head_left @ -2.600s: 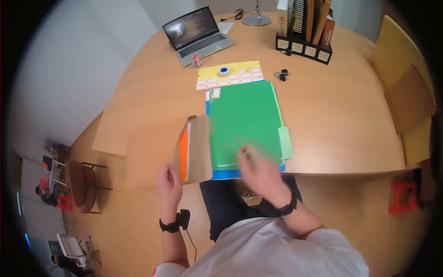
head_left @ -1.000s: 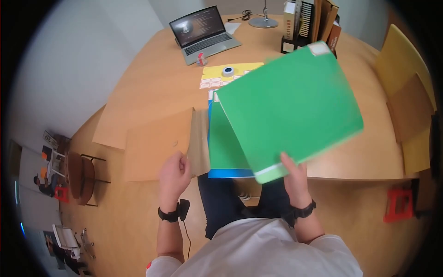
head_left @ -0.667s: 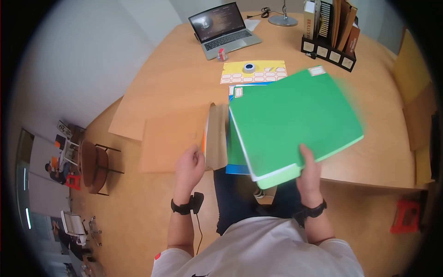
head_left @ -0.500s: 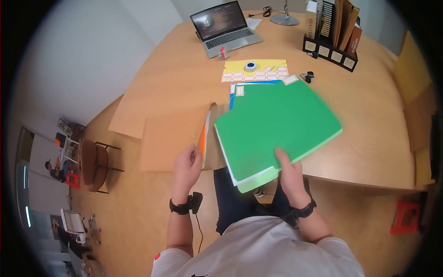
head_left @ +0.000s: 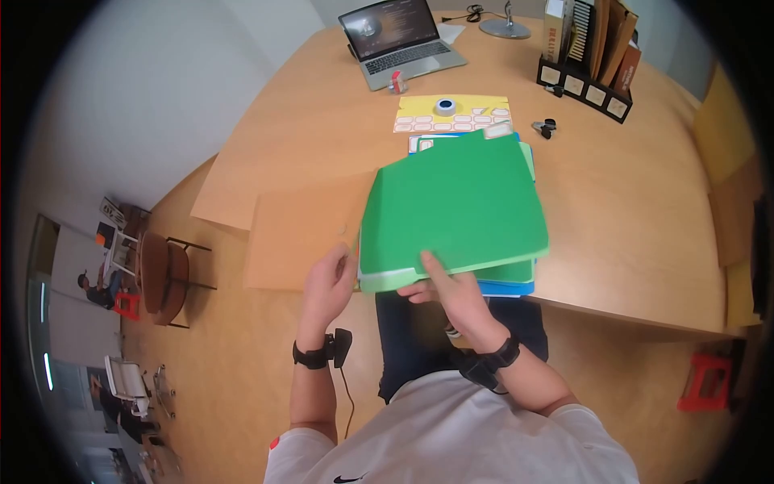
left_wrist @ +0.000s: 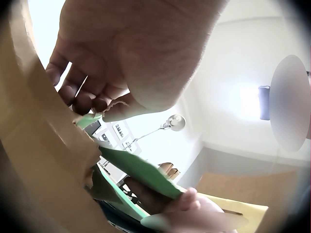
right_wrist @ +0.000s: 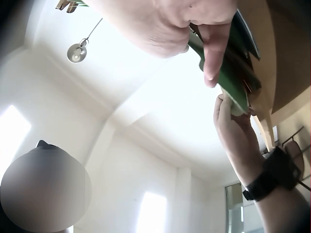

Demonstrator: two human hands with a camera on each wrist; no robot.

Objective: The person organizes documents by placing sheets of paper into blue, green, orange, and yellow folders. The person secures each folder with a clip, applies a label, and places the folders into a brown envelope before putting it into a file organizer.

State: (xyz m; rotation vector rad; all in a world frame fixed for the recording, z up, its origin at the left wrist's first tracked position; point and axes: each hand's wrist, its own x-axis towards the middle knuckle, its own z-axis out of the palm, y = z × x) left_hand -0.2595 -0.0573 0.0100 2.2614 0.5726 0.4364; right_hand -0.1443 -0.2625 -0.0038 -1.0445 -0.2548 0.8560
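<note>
My right hand (head_left: 459, 300) grips a green file folder (head_left: 455, 202) at its near edge, thumb on top and fingers underneath. The folder is tilted, and its left end overlaps the mouth of a brown kraft envelope (head_left: 294, 238). My left hand (head_left: 329, 278) pinches the envelope's near edge beside the opening. In the left wrist view the envelope's mouth (left_wrist: 90, 170) gapes, with the green folder (left_wrist: 141, 167) at it. Below the held folder lies a stack with a blue folder (head_left: 512, 287) at the bottom. The envelope's contents are mostly hidden.
Behind the stack lies a yellow label sheet (head_left: 411, 105) with a tape roll (head_left: 445, 106) on it. Black binder clips (head_left: 546, 127) lie to its right. A laptop (head_left: 403, 48), a lamp base (head_left: 505, 29) and a black book rack (head_left: 584, 90) stand farther back.
My right hand has lifted the top green folder off the stack, turned it and brought it left to the envelope. My left hand has stayed at the envelope's edge.
</note>
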